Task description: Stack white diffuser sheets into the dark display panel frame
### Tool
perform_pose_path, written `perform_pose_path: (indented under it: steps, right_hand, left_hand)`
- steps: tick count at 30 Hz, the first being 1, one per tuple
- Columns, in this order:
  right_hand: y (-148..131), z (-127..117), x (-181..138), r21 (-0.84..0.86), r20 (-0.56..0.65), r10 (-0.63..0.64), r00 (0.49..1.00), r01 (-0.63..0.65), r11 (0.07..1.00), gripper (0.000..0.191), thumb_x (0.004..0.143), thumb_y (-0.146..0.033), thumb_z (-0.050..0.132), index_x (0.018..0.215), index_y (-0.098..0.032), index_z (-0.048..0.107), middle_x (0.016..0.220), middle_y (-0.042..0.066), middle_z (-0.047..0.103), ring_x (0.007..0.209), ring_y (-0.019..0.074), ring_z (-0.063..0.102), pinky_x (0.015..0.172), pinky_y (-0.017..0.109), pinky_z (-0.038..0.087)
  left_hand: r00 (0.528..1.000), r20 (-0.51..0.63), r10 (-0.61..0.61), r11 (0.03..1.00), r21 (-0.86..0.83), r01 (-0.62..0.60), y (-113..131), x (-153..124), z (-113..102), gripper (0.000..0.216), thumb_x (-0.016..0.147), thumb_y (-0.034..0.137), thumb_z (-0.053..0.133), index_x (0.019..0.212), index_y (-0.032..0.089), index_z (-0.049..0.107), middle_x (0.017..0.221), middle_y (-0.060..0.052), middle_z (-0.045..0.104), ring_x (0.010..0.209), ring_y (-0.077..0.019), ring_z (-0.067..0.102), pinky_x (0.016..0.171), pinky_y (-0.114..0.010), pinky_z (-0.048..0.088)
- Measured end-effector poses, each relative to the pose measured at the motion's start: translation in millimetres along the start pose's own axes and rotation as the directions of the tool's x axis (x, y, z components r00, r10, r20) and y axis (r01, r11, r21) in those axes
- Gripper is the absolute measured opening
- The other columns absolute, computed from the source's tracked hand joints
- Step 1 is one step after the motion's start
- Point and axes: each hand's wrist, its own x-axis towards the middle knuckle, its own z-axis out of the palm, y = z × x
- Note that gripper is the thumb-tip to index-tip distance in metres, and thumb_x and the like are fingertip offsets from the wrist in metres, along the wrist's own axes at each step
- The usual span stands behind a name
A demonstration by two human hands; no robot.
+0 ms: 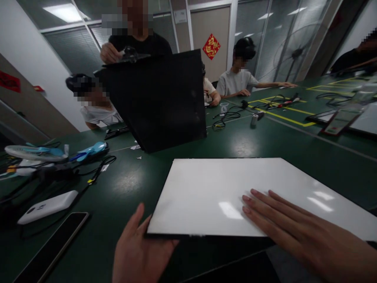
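Observation:
A glossy white board (pixel 206 192) with a thin dark edge lies in front of me, its near edge reaching past the table's front. My left hand (pixel 144 243) grips its near left corner, the fingers beneath and the thumb up beside the edge. On the board's right half, my right hand (pixel 297 224) rests palm down, fingers stretched out together and holding nothing. Ceiling lights reflect in the white surface. Across from me, a standing person's hand (pixel 110 53) holds a large black board (pixel 165 102) by its top edge, tilted above the table.
On the green table (pixel 123 212), a phone (pixel 53 247) and a white power bank (pixel 47 207) lie at left, near blue fans (pixel 92 150) and tangled cables. More cables (pixel 228 118) lie beyond the board. Several people sit around. A clear bottle (pixel 347 110) stands at right.

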Motion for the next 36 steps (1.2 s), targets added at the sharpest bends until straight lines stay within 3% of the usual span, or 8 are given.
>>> perform_pose_path:
  steps: [3, 5, 8, 12, 15, 18, 26, 36]
  right_hand:
    - [17.0, -6.6, -0.1, 0.052, 0.090, 0.075, 0.993, -0.079, 0.995, 0.104, 0.085, 0.000, 0.043, 0.181, -0.024, 0.015, 0.165, 0.005, 0.054, 0.138, 0.0271, 0.068, 0.102, 0.038, 0.069]
    - [26.1, -3.1, -1.7, 0.108, 0.173, 0.100, 0.980, -0.120, 0.987, 0.110, 0.083, 0.001, 0.042, 0.182, -0.031, 0.007, 0.167, 0.005, 0.052, 0.140, 0.0293, 0.066, 0.103, 0.044, 0.068]
    - [36.7, 4.6, -2.9, 0.170, 0.261, 0.121, 0.958, -0.169, 0.971, 0.117, 0.079, 0.002, 0.045, 0.180, -0.036, -0.001, 0.171, 0.006, 0.048, 0.144, 0.0328, 0.063, 0.105, 0.053, 0.067]
    - [55.9, -12.5, 10.5, 0.279, 0.410, 0.221, 0.885, -0.352, 0.893, 0.090, 0.100, -0.016, 0.056, 0.179, -0.040, 0.021, 0.177, 0.003, 0.040, 0.151, 0.0318, 0.057, 0.121, 0.054, 0.055]
    - [78.3, -40.6, 28.8, 0.450, 0.519, 0.224, 0.825, -0.486, 0.749, 0.064, 0.110, -0.050, 0.060, 0.171, -0.042, 0.045, 0.171, -0.001, 0.048, 0.151, 0.0327, 0.057, 0.127, 0.053, 0.048]
    - [101.7, -57.3, 42.1, 0.521, 0.604, 0.221, 0.766, -0.589, 0.618, 0.054, 0.112, -0.061, 0.053, 0.164, -0.043, 0.056, 0.164, -0.004, 0.057, 0.148, 0.0327, 0.060, 0.128, 0.054, 0.045]
    - [126.6, -47.2, 45.5, 0.464, 0.770, 0.106, 0.629, -0.666, 0.584, 0.072, 0.107, -0.073, 0.058, 0.169, -0.041, 0.044, 0.173, 0.001, 0.044, 0.156, 0.0378, 0.047, 0.129, 0.059, 0.035]
    - [98.7, -33.4, 44.3, 0.445, 0.801, 0.050, 0.596, -0.650, 0.616, 0.071, 0.108, -0.072, 0.057, 0.172, -0.046, 0.038, 0.181, -0.001, 0.027, 0.167, 0.0351, 0.025, 0.134, 0.063, 0.022]
  left_hand:
    - [0.987, 0.161, -0.007, 0.995, -0.098, 0.023, -22.9, 2.8, 34.4, 0.101, 0.066, 0.087, 0.087, 0.149, 0.035, 0.065, 0.132, -0.011, 0.082, 0.125, -0.0454, 0.075, 0.111, -0.070, 0.061]
    - [0.971, 0.233, 0.056, 0.997, -0.068, -0.041, -44.1, 3.3, 56.3, 0.096, 0.074, 0.060, 0.098, 0.157, 0.039, 0.054, 0.142, -0.009, 0.077, 0.122, -0.0391, 0.076, 0.112, -0.068, 0.062]
    - [0.965, 0.237, 0.113, 0.993, -0.006, -0.115, -66.5, 9.8, 90.3, 0.089, 0.088, 0.027, 0.090, 0.162, 0.041, 0.042, 0.153, -0.009, 0.069, 0.122, -0.0307, 0.075, 0.104, -0.057, 0.067]
    - [0.966, 0.210, 0.153, 0.988, -0.030, -0.151, -64.3, 23.7, 127.9, 0.083, 0.086, 0.011, 0.083, 0.155, 0.034, 0.045, 0.144, -0.010, 0.071, 0.109, -0.0245, 0.075, 0.088, -0.044, 0.071]
    - [0.969, 0.209, 0.135, 0.991, -0.030, -0.131, -51.8, 27.7, 145.5, 0.070, 0.091, 0.005, 0.073, 0.152, 0.029, 0.048, 0.136, -0.012, 0.074, 0.101, -0.0232, 0.076, 0.082, -0.043, 0.073]
    - [0.975, 0.199, 0.102, 0.995, -0.028, -0.098, -42.5, 26.7, 157.3, 0.067, 0.092, -0.001, 0.065, 0.151, 0.026, 0.048, 0.132, -0.013, 0.076, 0.097, -0.0238, 0.078, 0.079, -0.044, 0.074]
    - [0.975, 0.200, 0.101, 0.995, -0.031, -0.096, -50.8, 30.0, 151.7, 0.080, 0.087, 0.000, 0.068, 0.156, 0.032, 0.043, 0.142, -0.010, 0.073, 0.102, -0.0247, 0.078, 0.075, -0.040, 0.073]
    - [0.986, 0.151, 0.073, 0.997, -0.033, -0.069, -78.7, 32.9, 108.8, 0.082, 0.082, 0.011, 0.078, 0.153, 0.034, 0.043, 0.143, -0.009, 0.071, 0.113, -0.0268, 0.076, 0.081, -0.037, 0.069]
